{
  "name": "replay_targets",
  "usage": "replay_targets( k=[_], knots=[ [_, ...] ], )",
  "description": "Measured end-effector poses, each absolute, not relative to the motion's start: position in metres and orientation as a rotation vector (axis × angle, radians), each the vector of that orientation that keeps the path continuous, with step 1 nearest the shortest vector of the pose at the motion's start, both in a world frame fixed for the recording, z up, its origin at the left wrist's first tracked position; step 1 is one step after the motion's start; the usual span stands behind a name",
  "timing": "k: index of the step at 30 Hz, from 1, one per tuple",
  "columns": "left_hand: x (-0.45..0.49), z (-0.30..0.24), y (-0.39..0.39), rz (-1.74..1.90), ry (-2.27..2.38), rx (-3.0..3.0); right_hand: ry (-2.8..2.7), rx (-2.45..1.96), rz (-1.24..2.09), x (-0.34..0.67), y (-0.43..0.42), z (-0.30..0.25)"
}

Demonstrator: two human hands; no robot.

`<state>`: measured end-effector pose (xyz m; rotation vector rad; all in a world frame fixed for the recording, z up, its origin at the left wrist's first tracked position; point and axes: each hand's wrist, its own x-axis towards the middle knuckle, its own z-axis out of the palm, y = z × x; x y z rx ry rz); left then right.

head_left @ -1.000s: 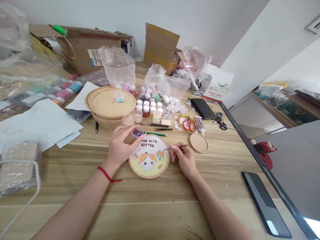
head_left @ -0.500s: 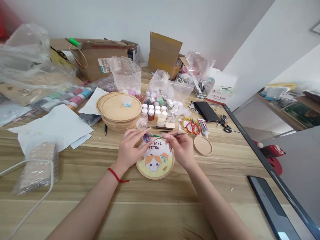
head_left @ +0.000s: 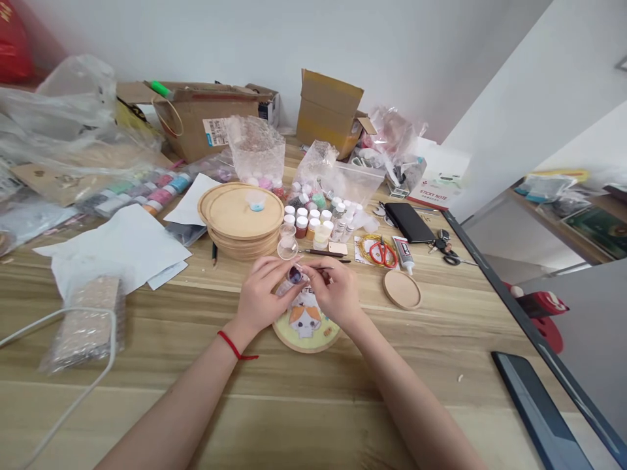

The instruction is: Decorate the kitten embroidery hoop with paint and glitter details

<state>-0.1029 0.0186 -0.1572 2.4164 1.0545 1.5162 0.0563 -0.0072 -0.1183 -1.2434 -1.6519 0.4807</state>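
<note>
My left hand (head_left: 258, 295) is closed around a small clear jar (head_left: 295, 275) with dark purple stuff in it, tilted so its opening faces me. My right hand (head_left: 339, 292) pinches a slim tool (head_left: 321, 267) whose tip is close to the jar's mouth; its exact kind is unclear. Below both hands lies a round wooden-rimmed plate (head_left: 307, 348) bearing a kitten picture (head_left: 305, 322) with orange ears on a yellow ground. My fingers cover part of the lettering at its top.
Beyond my hands stand several white-capped jars (head_left: 313, 215) and empty clear cups (head_left: 287, 247). A stack of round wooden plates (head_left: 235, 215) is to the left. Red-handled scissors (head_left: 383, 254), a glue tube (head_left: 404, 253) and a small wooden plate (head_left: 401, 289) lie to the right.
My right hand has moved left, bringing the slim tool to the jar in my left hand. It now covers more of the lettering. The view has shifted slightly.
</note>
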Motion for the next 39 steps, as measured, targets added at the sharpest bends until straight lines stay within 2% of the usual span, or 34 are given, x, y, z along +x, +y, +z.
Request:
replay_targets(
  k=[14, 22, 30, 39],
  knots=[
    [-0.103, -0.158, 0.018, 1.486, 1.115, 2.41, -1.636, -1.235, 0.573, 0.062, -0.004, -0.119],
    [-0.104, -0.158, 0.019, 1.465, 1.161, 2.395, -1.45, -1.254, 0.821, 0.062, -0.001, -0.126],
    [-0.103, -0.159, 0.018, 1.472, 1.172, 2.412, -1.491, -1.282, 0.779, 0.062, 0.0, -0.13],
    [-0.104, -0.159, 0.02, 1.485, 1.157, 2.412, -1.218, -1.192, 0.941, 0.064, -0.002, -0.113]
  ],
)
